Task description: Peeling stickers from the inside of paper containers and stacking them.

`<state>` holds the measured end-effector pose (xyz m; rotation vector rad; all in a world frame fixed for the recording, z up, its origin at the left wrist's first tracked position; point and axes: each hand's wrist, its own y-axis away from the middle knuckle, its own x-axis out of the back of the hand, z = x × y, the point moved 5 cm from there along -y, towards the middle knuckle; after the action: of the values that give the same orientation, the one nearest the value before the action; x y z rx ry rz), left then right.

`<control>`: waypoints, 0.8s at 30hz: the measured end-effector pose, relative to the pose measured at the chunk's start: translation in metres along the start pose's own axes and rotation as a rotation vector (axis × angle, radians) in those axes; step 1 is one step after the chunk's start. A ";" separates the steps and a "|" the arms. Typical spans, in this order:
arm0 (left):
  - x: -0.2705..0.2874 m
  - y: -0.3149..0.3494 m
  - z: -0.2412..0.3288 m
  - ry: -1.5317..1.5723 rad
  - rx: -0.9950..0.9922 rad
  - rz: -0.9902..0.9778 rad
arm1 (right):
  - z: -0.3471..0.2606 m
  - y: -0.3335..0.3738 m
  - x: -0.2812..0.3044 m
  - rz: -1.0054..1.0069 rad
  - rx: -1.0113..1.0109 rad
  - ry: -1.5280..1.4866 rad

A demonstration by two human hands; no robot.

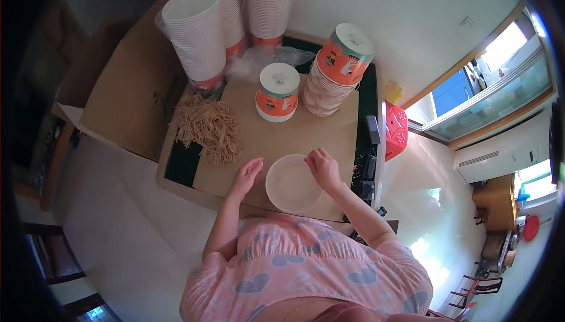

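A white round paper tub (288, 182) stands on the cardboard sheet right in front of me, with its open mouth facing up. My right hand (321, 168) is closed in a pinch at the tub's far right rim. Just left of the rim, apart from it, is my left hand (248, 176). Its fingers are drawn together, and anything between them is too small to make out. Beyond the hands sits an orange and teal printed paper tub (278, 103), upside down. A loose heap of tan cords (207, 127) lies to the left.
Tall stacks of white tubs (193, 34) in clear plastic stand at the back left, beside a big open cardboard box (126, 81). Upside-down tubs (340, 63) are stacked at the back right. Small dark devices (368, 168) line the table's right edge; a red stool (396, 131) stands beyond.
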<state>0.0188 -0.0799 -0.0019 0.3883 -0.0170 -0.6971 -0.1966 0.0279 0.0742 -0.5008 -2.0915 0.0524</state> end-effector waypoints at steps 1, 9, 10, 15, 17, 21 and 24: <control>0.004 -0.001 -0.005 -0.043 -0.023 0.020 | 0.002 -0.002 -0.003 -0.010 0.001 -0.003; 0.030 0.000 -0.033 0.037 0.116 0.237 | 0.022 -0.026 0.002 -0.028 -0.244 -0.083; 0.034 -0.005 -0.037 0.031 0.119 0.252 | 0.021 -0.029 0.004 -0.029 -0.243 -0.091; 0.058 -0.026 -0.067 -0.003 0.115 0.299 | 0.021 -0.047 0.007 -0.019 -0.234 -0.148; 0.085 -0.040 -0.096 0.114 -0.005 0.324 | 0.015 -0.054 0.008 -0.002 -0.230 -0.123; 0.099 -0.049 -0.082 0.001 0.021 0.459 | 0.020 -0.059 0.011 -0.009 -0.237 -0.055; 0.108 -0.050 -0.074 -0.075 -0.095 0.504 | 0.023 -0.059 0.011 0.013 -0.240 -0.057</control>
<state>0.0811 -0.1572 -0.0999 0.2513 -0.1471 -0.2132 -0.2401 -0.0185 0.0836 -0.6631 -2.1623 -0.1811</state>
